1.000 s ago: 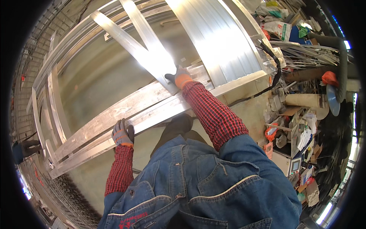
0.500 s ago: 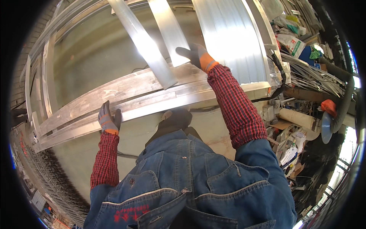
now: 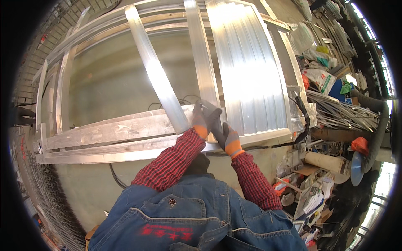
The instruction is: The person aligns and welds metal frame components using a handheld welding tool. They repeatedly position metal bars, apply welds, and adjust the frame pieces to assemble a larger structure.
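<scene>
Both gloved hands are close together at the near end of the middle aluminium slat (image 3: 203,62). My left hand (image 3: 204,115), in a grey and orange glove, has its fingers closed about that end. Beside it, my right hand (image 3: 227,136) is bent round the same spot from the right; its fingers are slightly blurred and partly overlap the left ones. Another aluminium slat (image 3: 155,71) lies slantwise to the left, its near end by my left wrist. To the right, ribbed silvery slats (image 3: 251,75) lie side by side across the metal frame (image 3: 104,157).
A wide metal bar (image 3: 117,130) runs along the frame's near side. On the right are a bundle of thin metal strips (image 3: 343,115), a flexible hose (image 3: 383,119), a cardboard tube (image 3: 326,162) and scattered scraps. Dark bristles (image 3: 56,196) line the lower left.
My left hand has left the frame's near rail and come across to join the right at the middle slat's end. That slat now lies straighter, nearer the ribbed slats. The view has shifted.
</scene>
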Tool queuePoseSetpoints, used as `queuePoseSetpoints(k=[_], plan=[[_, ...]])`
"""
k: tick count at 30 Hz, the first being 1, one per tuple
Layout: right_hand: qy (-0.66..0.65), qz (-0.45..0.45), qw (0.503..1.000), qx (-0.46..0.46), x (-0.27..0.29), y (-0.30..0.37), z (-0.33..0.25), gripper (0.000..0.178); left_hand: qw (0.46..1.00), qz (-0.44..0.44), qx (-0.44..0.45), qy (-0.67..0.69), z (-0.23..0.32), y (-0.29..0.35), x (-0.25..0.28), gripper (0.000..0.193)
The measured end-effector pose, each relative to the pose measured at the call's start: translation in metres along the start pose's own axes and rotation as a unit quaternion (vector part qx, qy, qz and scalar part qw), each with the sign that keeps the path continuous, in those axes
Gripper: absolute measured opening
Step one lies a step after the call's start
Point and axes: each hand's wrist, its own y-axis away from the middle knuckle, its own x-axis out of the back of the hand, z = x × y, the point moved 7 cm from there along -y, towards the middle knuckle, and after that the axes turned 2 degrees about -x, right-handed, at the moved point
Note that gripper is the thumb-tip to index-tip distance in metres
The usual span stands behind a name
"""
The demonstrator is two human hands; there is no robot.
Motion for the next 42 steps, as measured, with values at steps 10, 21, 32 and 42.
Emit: queuePoseSetpoints(k=[10,21,32,42], plan=[[0.014,-0.051,0.998,-0.028,0.007,-0.004,0.019,0.055,0.969,0.066,0.106,-0.211,0.020,-0.016,-0.037,0.137],[-0.016,-0.108,0.994,0.024,0.022,0.008,0.033,0.056,0.947,0.101,0.082,-0.293,0.024,-0.017,-0.031,0.137],[-0.033,-0.112,0.992,0.041,0.024,0.008,0.033,0.054,0.942,0.108,0.066,-0.312,0.021,-0.018,-0.033,0.135],[-0.038,-0.089,0.994,0.045,0.026,0.007,0.033,0.048,0.949,0.098,0.071,-0.290,0.020,-0.025,-0.035,0.136]])
